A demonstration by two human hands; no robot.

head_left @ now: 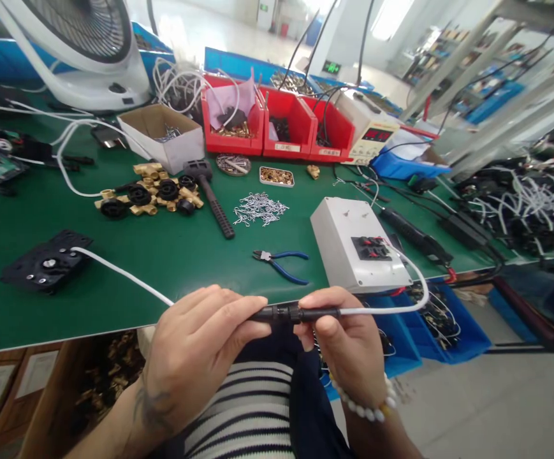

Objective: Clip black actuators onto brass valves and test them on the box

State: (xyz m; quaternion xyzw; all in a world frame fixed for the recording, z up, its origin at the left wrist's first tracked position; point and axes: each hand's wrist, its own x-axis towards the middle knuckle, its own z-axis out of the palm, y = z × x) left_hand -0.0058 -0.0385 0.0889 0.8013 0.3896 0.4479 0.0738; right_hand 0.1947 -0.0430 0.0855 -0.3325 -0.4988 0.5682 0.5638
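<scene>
Between my hands, just past the table's front edge, is a black inline cable connector (284,312). My left hand (204,344) is closed on its left half, from which a white cable (123,275) leads to a black flat module (50,262) on the table. The fingers of my right hand (348,344) are closed around the right half. From there another white cable (382,311) loops up to a white box (353,242) with black and red terminals. Blue-handled cutting pliers (284,260) lie a little beyond the connector.
Brass fittings with black knobs (150,191) lie at left, beside a black mallet (212,197). Small metal clips (260,209) are piled mid-table. Behind stand a white carton (164,137), red bins (286,124) and a power supply (370,131). A black electric screwdriver (415,236) lies at right.
</scene>
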